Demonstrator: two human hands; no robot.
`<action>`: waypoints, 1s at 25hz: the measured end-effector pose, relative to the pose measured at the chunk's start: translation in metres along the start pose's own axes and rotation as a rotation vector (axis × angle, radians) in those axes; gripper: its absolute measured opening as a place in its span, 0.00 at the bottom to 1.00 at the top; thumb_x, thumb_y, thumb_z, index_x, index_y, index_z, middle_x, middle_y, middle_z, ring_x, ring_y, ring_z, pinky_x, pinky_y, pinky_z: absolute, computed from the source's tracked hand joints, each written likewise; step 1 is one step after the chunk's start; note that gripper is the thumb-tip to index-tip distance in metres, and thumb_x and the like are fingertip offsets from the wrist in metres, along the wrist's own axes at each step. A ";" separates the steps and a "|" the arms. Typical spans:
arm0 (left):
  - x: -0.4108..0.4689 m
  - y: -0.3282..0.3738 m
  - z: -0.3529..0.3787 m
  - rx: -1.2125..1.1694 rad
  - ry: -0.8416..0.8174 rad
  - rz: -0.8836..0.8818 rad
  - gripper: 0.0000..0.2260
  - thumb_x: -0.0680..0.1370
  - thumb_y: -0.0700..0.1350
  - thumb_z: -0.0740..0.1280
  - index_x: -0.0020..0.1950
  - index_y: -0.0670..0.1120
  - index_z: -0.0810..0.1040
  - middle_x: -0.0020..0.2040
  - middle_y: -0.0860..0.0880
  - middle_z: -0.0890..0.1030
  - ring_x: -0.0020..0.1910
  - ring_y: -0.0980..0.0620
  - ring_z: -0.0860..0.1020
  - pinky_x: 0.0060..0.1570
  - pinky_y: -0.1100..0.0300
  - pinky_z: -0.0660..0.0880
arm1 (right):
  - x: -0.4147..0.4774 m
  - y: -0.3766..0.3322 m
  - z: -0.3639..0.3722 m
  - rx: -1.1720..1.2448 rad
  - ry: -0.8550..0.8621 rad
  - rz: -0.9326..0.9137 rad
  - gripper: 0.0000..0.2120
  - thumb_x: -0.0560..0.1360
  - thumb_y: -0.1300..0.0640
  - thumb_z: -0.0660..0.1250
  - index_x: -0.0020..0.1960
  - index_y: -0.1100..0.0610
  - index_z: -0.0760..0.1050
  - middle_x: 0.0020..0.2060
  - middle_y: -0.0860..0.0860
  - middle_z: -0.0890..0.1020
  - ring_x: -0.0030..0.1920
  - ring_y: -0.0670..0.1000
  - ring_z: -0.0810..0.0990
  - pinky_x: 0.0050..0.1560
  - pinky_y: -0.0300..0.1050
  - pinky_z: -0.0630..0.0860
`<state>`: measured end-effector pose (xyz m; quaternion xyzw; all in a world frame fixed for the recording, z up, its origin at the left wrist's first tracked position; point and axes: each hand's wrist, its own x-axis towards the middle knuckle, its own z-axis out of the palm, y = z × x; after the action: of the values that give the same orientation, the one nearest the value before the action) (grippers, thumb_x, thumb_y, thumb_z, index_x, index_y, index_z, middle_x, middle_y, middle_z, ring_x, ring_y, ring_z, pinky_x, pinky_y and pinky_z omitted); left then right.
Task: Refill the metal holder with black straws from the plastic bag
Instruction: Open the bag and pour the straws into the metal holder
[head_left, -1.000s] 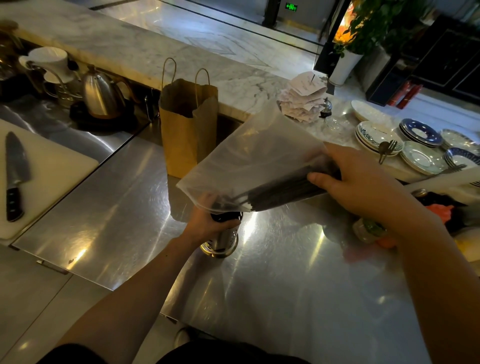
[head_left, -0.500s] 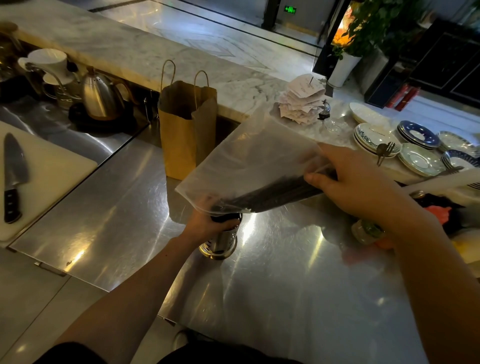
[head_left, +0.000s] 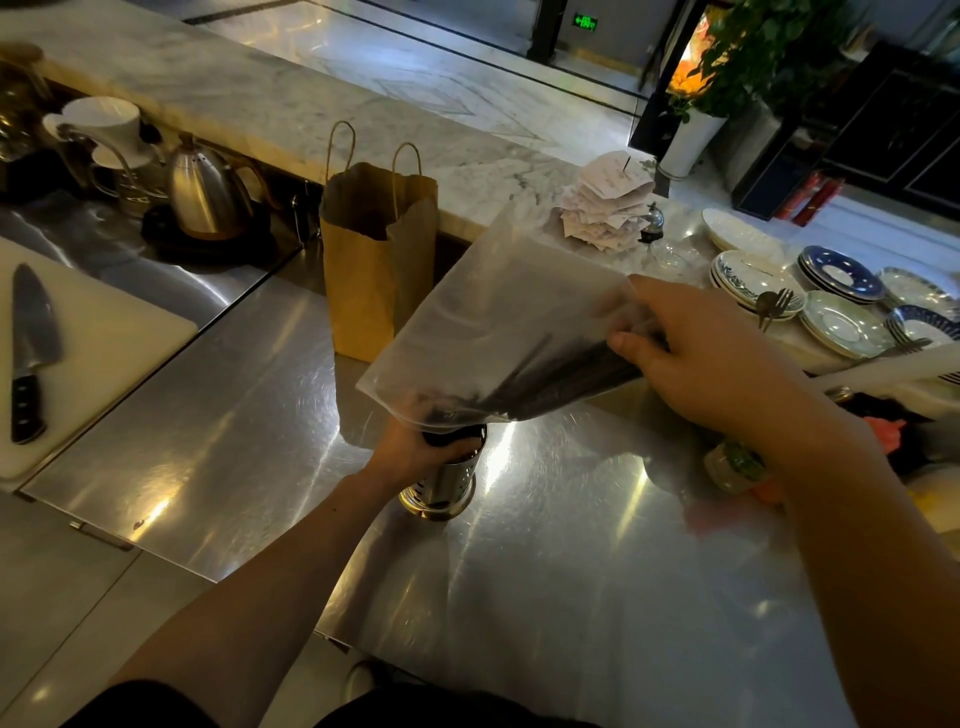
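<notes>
- The metal holder (head_left: 442, 486) is a shiny, perforated cylinder with a flared foot. It stands upright on the steel counter (head_left: 571, 561), and your left hand (head_left: 410, 452) grips its top.
- The plastic bag (head_left: 498, 312) is frosted and translucent. You hold it tilted, low corner at the holder's mouth, and your right hand (head_left: 711, 358) pinches the raised end.
- The black straws (head_left: 550, 384) lie as a dark bundle slanting along the bag's lower edge, still inside it.

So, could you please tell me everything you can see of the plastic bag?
The plastic bag is clear, frosted-looking and thin, held tilted, its lower corner at the mouth of the perforated metal holder. Black straws lie bunched along its lower edge. The right hand pinches its upper end; the left hand grips the holder beneath it.
</notes>
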<state>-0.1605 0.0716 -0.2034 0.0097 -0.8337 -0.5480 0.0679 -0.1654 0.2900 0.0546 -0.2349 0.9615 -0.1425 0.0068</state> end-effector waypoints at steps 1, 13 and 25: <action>0.000 0.000 0.000 -0.004 -0.002 0.013 0.22 0.66 0.42 0.80 0.57 0.46 0.78 0.51 0.59 0.77 0.51 0.68 0.77 0.53 0.73 0.74 | 0.001 0.000 0.000 0.003 -0.003 0.002 0.11 0.78 0.55 0.64 0.59 0.53 0.72 0.50 0.53 0.81 0.51 0.55 0.78 0.54 0.52 0.74; -0.001 -0.002 0.001 -0.026 -0.031 -0.181 0.26 0.66 0.51 0.79 0.61 0.46 0.78 0.58 0.49 0.80 0.57 0.50 0.78 0.62 0.55 0.75 | 0.006 -0.009 0.002 0.009 0.000 -0.041 0.12 0.78 0.56 0.63 0.61 0.52 0.73 0.48 0.50 0.80 0.48 0.51 0.77 0.48 0.44 0.68; -0.006 -0.001 -0.003 -0.075 0.011 0.031 0.21 0.68 0.44 0.79 0.56 0.55 0.76 0.52 0.59 0.78 0.52 0.67 0.76 0.53 0.74 0.72 | 0.009 -0.009 0.001 0.004 0.020 -0.026 0.12 0.78 0.56 0.63 0.61 0.53 0.73 0.49 0.54 0.80 0.48 0.53 0.78 0.51 0.53 0.76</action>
<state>-0.1541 0.0690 -0.2033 -0.0024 -0.8122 -0.5777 0.0813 -0.1690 0.2780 0.0571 -0.2458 0.9582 -0.1465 -0.0040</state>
